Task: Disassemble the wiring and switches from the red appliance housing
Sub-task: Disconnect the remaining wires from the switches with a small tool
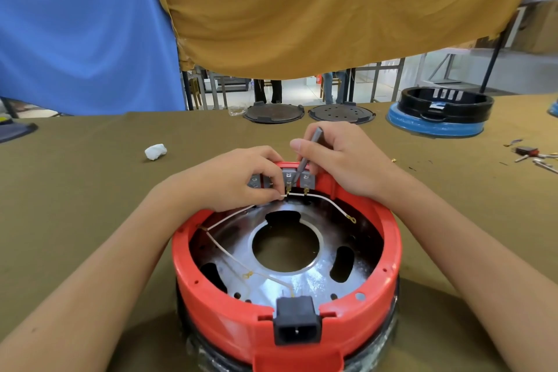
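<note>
The round red appliance housing (389, 254) stands upside down in front of me, showing a shiny metal plate inside. Grey switches (307, 180) sit at its far rim. My left hand (235, 178) pinches a white wire (229, 216) right at a switch terminal. My right hand (338, 157) grips a thin grey metal tool (305, 157), whose tip points down at the terminals. Another white wire (330, 202) curves right to a loose ring lug. A black power socket (297, 323) sits in the near rim, with thin wires running to it.
The table is covered in olive cloth (90, 190). A white wad (155, 151) lies to the left. Two dark round plates (273, 114) and a black-and-blue housing (437, 113) stand at the far edge. Small removed parts (531, 155) lie at the right. Blue and mustard cloths hang behind.
</note>
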`<state>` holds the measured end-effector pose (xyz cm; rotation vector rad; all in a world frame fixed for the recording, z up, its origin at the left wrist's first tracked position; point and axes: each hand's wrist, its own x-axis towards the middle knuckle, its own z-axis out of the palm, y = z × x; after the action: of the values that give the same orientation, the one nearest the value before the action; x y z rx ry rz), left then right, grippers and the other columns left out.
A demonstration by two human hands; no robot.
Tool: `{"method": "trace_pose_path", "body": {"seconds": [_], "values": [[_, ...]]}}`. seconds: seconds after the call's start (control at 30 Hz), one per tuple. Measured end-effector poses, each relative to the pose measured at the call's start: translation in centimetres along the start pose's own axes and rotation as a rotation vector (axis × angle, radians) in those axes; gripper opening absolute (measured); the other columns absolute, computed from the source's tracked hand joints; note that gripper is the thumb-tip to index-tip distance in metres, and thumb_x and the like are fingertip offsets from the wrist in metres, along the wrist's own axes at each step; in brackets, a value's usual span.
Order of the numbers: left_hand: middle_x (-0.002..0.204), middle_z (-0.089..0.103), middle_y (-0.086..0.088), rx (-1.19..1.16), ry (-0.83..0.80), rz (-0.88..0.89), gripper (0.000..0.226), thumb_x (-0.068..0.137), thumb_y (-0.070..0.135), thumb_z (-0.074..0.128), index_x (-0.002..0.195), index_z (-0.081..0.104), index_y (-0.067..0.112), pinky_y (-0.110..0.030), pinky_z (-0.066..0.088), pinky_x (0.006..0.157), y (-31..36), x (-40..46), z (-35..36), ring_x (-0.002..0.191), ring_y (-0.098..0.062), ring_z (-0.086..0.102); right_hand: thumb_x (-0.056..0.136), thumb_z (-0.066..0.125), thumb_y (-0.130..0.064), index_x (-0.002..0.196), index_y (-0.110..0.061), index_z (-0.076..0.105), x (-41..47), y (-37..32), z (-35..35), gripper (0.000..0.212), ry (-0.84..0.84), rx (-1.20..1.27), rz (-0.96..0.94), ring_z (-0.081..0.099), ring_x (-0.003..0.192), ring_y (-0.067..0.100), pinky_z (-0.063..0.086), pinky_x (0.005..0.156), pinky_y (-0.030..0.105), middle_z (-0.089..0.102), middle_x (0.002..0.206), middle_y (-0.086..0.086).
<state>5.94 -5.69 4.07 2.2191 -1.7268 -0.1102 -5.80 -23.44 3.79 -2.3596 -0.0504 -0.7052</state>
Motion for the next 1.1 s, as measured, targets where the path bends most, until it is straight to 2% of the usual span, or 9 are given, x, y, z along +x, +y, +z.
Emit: {"method": "trace_pose_path", "body": {"seconds": [0.1, 0.37, 0.5, 0.6, 0.7, 0.87, 0.97, 1.1], "values": [[0.120, 0.051, 0.017, 0.000, 0.002, -0.002, 0.005, 0.091, 0.030, 0.068, 0.091, 0.073, 0.031, -0.033, 0.043, 0.100, 0.0, -0.1, 0.0, 0.105, 0.000, 0.054, 0.099, 0.060, -0.035, 0.077, -0.015, 0.065, 0.0, -0.2, 0.0, 0.030, -0.019, -0.056, -0.051, 0.061, 0.059, 0.005, 0.042, 0.061, 0.013, 0.069, 0.063, -0.006], [0.120, 0.051, 0.016, 0.003, -0.002, 0.002, 0.006, 0.091, 0.029, 0.068, 0.093, 0.074, 0.029, -0.035, 0.042, 0.100, 0.1, 0.0, -0.1, 0.104, -0.002, 0.054, 0.099, 0.060, -0.032, 0.075, -0.014, 0.063, 0.0, -0.3, 0.0, 0.030, -0.041, -0.084, -0.070, 0.051, 0.056, 0.003, 0.037, 0.056, 0.017, 0.062, 0.059, -0.006], [0.120, 0.051, 0.016, 0.014, 0.000, -0.003, 0.006, 0.091, 0.030, 0.068, 0.092, 0.073, 0.030, -0.035, 0.042, 0.100, 0.2, -0.1, -0.1, 0.105, -0.003, 0.054, 0.099, 0.060, -0.033, 0.073, -0.018, 0.061, 0.1, -0.4, 0.0, 0.030, -0.039, -0.087, -0.079, 0.054, 0.058, 0.005, 0.037, 0.057, 0.017, 0.062, 0.059, -0.006], [0.123, 0.052, 0.013, 0.026, -0.002, -0.007, 0.006, 0.091, 0.030, 0.067, 0.092, 0.073, 0.031, -0.034, 0.041, 0.100, 0.1, -0.1, -0.1, 0.107, -0.004, 0.053, 0.099, 0.060, -0.032, 0.074, -0.015, 0.062, 0.3, -0.5, 0.0, 0.030, -0.050, -0.053, -0.038, 0.062, 0.061, 0.009, 0.045, 0.066, 0.026, 0.068, 0.062, -0.003], [0.122, 0.052, 0.012, 0.022, -0.004, -0.006, 0.006, 0.091, 0.029, 0.067, 0.091, 0.073, 0.031, -0.034, 0.041, 0.101, 0.2, -0.1, 0.0, 0.108, -0.005, 0.054, 0.099, 0.060, -0.033, 0.078, -0.009, 0.064, 0.7, -0.6, 0.0, 0.031, -0.062, 0.010, 0.045, 0.060, 0.059, 0.010, 0.047, 0.069, 0.032, 0.067, 0.059, -0.001], [0.123, 0.052, 0.011, 0.016, -0.006, -0.006, 0.005, 0.091, 0.029, 0.067, 0.091, 0.072, 0.031, -0.033, 0.040, 0.102, 0.2, -0.1, -0.1, 0.110, -0.006, 0.053, 0.099, 0.059, -0.030, 0.080, -0.003, 0.065, 1.0, -0.9, 0.1, 0.034, -0.047, 0.071, 0.099, 0.053, 0.054, 0.006, 0.045, 0.060, 0.025, 0.061, 0.056, -0.003], [0.122, 0.052, 0.011, 0.015, -0.005, -0.003, 0.006, 0.091, 0.029, 0.067, 0.090, 0.071, 0.033, -0.034, 0.041, 0.101, 0.3, -0.1, -0.2, 0.109, -0.006, 0.053, 0.100, 0.059, -0.030, 0.076, -0.008, 0.064, 1.1, -0.9, 0.1, 0.033, -0.049, 0.084, 0.113, 0.049, 0.050, 0.003, 0.041, 0.057, 0.018, 0.058, 0.054, -0.006], [0.123, 0.052, 0.012, 0.016, -0.005, -0.002, 0.006, 0.091, 0.029, 0.067, 0.091, 0.072, 0.032, -0.034, 0.041, 0.101, 0.2, -0.1, -0.1, 0.108, -0.004, 0.053, 0.100, 0.058, -0.032, 0.077, -0.008, 0.064, 0.7, -0.7, 0.2, 0.033, -0.029, 0.047, 0.082, 0.054, 0.056, 0.007, 0.045, 0.063, 0.028, 0.061, 0.058, -0.003]]}}
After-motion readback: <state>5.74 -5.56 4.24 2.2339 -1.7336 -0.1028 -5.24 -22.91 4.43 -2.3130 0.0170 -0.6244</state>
